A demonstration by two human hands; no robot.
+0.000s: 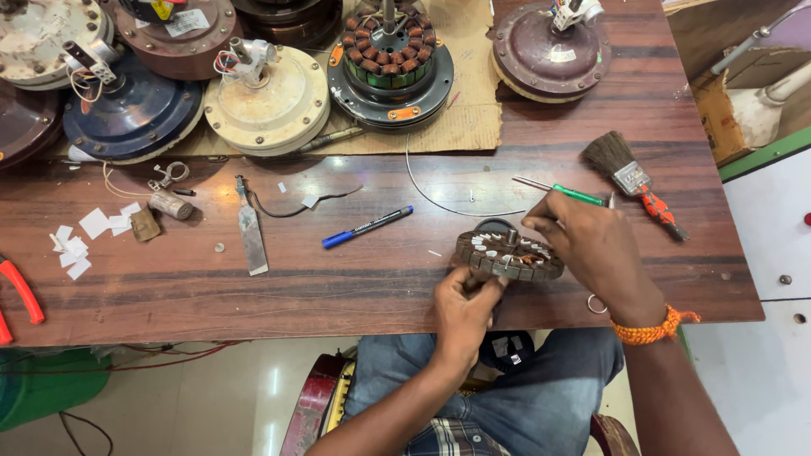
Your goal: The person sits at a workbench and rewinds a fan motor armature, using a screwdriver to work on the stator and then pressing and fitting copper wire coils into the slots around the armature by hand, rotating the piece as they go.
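Stator [509, 255] sits on the counter [338, 287] close to the near edge, right of centre: a round dark ring with white slot papers standing up around it and a short shaft at its middle. Left hand [460, 314] comes up from the near edge, fingers closed on the stator's near rim. Right hand [591, 253] lies over the stator's right side; it holds a green-handled screwdriver [568, 192] whose thin shaft points far-left, fingers narrow around the handle. A metal ring [596, 304] shows just under that wrist, and an orange thread band [655, 328] circles it.

Open room: bare wood between the stator and a blue marker pen [367, 227] to the left, and more from there to a flat metal scraper [251, 230]. Far edge is crowded.

Labels: 1 pale rectangular sticker on the maroon motor housing [551, 46] at far right, 1 on the brown housing [182, 25] at far left; orange tabs on the open wound motor [390, 63], which rests on cardboard [469, 93].

Counts: 1 paintbrush [634, 179] with red handle, right of the hands; 1 pen; 1 scraper; 1 cream housing [269, 100]; 1 blue housing [131, 114]; about 9 white paper scraps [80, 241] at left; red plier handles [21, 291] at the left edge
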